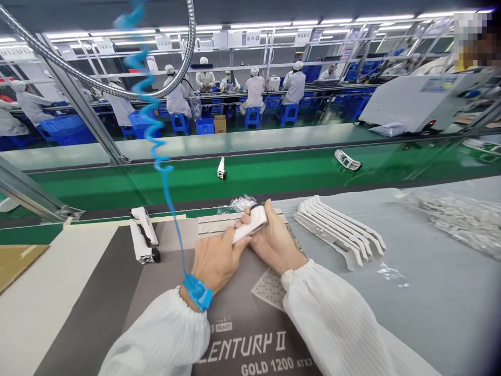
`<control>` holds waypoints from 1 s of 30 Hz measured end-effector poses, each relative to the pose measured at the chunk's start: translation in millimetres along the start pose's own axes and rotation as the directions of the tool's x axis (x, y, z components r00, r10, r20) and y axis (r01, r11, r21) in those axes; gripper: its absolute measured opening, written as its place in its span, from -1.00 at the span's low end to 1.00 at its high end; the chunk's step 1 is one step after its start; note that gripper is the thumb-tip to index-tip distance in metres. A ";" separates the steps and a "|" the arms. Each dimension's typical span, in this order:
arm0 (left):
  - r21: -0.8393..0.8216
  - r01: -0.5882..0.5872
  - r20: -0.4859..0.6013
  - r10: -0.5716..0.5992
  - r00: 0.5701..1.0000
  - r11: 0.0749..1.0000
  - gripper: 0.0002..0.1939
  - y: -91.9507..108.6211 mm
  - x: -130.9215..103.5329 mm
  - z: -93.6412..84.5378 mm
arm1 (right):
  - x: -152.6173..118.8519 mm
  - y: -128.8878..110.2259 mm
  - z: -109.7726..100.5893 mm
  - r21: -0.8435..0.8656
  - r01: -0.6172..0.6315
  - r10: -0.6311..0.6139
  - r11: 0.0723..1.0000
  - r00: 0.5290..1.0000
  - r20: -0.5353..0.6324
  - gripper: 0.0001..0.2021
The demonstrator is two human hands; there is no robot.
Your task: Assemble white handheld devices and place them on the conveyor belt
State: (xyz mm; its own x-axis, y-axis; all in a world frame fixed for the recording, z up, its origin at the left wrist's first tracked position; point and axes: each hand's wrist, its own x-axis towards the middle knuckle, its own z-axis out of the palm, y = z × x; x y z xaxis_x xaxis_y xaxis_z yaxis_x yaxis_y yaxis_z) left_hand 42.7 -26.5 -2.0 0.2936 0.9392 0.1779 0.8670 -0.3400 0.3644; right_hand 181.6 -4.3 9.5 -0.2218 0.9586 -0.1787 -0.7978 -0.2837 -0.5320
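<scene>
Both my hands meet over the dark printed cardboard around one white plastic part with a black end. My left hand, with a blue strap at the wrist, has its fingers closed on the part's lower left end. My right hand grips the same part near its black end, at the upper right. Two similar white parts lie to the left on the cardboard. A row of several curved white shells rests on the grey mat to the right.
A green conveyor belt runs across behind the bench, carrying a small white part and a white shell. Clear plastic bags lie at the right. A blue coiled cord hangs to my left wrist. Several people sit beyond.
</scene>
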 end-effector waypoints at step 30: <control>-0.764 0.525 0.408 -0.349 0.844 0.375 -0.34 -22.7 7.5 -9.2 | 7.0 23.0 -11.2 -0.183 0.138 -0.130 0.973 0.990 0.055 -0.68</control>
State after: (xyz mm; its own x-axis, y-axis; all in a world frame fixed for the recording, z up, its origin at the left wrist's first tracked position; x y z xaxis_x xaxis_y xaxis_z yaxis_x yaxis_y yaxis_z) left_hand 21.5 -12.2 -0.5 0.1097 0.9303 -0.3499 0.1715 0.3290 0.9286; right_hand 168.1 -4.4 -13.3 -0.1469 0.9872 -0.0627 -0.7046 -0.1489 -0.6938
